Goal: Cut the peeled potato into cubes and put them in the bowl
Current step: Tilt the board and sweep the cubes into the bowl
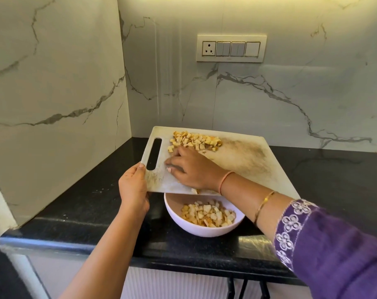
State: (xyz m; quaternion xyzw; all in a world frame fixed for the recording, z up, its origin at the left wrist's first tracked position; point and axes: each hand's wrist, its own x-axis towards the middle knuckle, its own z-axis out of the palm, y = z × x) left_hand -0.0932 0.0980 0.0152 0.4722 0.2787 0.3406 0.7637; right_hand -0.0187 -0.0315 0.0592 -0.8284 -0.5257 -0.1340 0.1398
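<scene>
yellow potato cubes (195,140), white bowl (176,214), black counter (92,203), purple embroidered sleeve (334,244).

The bowl (184,225) is sitting on the table (86,203) near its front edge, potato cubes (208,214) lying in it. The cutting board (243,162) is hanging tilted over the bowl's far rim, a heap of cubes (194,139) lying on its far left part, just behind the right hand (190,168), the left hand (133,186) gripping its left edge
</scene>
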